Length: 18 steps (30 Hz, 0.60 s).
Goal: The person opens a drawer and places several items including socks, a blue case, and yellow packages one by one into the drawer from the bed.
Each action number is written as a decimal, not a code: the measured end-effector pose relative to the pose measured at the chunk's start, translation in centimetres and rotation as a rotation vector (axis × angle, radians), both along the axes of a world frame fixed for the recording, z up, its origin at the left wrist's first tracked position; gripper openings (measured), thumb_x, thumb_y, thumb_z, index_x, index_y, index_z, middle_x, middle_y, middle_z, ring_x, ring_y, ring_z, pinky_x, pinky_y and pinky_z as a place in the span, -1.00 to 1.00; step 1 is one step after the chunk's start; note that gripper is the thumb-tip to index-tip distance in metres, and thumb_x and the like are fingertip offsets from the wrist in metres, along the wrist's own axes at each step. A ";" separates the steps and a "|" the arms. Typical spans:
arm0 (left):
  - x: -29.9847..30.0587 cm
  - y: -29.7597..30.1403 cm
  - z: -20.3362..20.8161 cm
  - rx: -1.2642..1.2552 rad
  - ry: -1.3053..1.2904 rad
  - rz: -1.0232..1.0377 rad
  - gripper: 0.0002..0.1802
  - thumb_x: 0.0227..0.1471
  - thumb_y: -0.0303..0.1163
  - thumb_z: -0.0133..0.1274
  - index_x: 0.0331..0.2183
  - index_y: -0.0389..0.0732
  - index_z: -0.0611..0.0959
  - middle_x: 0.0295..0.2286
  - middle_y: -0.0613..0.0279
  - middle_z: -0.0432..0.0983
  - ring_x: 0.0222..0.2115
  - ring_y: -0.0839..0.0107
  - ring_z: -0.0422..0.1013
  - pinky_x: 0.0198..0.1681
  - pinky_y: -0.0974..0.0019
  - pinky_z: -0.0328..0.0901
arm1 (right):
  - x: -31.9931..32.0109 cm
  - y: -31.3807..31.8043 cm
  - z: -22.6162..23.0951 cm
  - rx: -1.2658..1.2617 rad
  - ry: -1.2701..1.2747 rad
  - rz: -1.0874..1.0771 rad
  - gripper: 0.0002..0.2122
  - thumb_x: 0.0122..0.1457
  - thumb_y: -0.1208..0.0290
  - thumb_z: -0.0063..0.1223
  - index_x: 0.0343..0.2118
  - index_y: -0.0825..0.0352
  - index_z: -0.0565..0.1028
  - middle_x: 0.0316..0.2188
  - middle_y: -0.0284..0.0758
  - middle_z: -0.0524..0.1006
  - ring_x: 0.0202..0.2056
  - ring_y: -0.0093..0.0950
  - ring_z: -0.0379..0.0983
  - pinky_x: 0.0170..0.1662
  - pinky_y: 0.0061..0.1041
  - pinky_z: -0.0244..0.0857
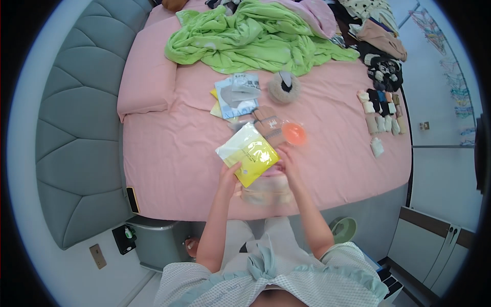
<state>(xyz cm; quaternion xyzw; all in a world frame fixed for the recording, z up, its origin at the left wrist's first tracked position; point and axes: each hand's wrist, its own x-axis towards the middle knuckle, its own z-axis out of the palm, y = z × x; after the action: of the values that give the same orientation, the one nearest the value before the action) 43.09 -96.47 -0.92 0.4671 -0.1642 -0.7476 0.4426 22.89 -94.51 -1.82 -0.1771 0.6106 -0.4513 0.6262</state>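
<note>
A flat yellow and white packet [250, 156] is held tilted above the near side of the bed. My left hand [231, 176] grips its lower left edge, the thumb on the front. At the right corner my right hand [289, 161] is closed on the packet's edge, its fingers partly hidden and a little blurred. Beneath lies a folded cream cloth item [266, 190] with a pink part [273, 170], half covered by the packet. Just beyond are a tan glove-like piece [268, 125] and a round orange item in clear wrap [294, 134].
More packets, one blue and white [236, 97], lie farther back beside a fluffy grey ball-shaped item [284, 88]. A green blanket [255, 38] is bunched at the far side. Rolled socks [381, 110] stand in rows at right. A phone [133, 200] leans by the grey headboard [76, 128].
</note>
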 end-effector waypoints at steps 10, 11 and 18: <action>-4.1 4.1 8.3 -0.179 -0.102 -0.231 -0.57 -0.08 -0.47 -0.05 -0.10 -0.29 0.31 -0.21 0.19 0.36 -0.22 0.43 0.35 -0.22 0.39 0.29 | -6.2 5.8 9.7 -0.223 0.053 0.216 -0.68 0.08 0.28 -0.09 -0.18 0.40 0.40 -0.38 -0.40 0.47 -0.36 -0.68 0.35 -0.32 -0.69 0.23; -4.4 4.3 8.8 -0.187 -0.107 -0.267 -0.58 -0.07 -0.46 -0.04 -0.11 -0.29 0.32 -0.22 0.22 0.37 -0.22 0.46 0.33 -0.20 0.41 0.26 | -6.3 6.4 10.1 -0.248 0.092 0.259 -0.67 0.07 0.31 -0.07 -0.17 0.44 0.39 -0.36 -0.39 0.47 -0.36 -0.69 0.35 -0.31 -0.69 0.23; -5.9 5.0 11.7 -0.287 -0.166 -0.394 -0.60 -0.04 -0.46 -0.10 -0.09 -0.30 0.30 -0.23 0.18 0.37 -0.25 0.45 0.35 -0.23 0.42 0.28 | -5.9 10.8 13.9 -0.221 0.074 0.215 -0.66 0.04 0.42 -0.01 -0.13 0.48 0.34 -0.30 -0.34 0.47 -0.30 -0.67 0.36 -0.23 -0.70 0.23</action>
<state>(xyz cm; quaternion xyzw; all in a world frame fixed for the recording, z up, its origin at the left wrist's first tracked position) 37.21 -91.43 10.77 0.4181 -0.3922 -0.7477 0.3351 17.02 -83.69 12.07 -0.3258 0.5575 -0.4394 0.6245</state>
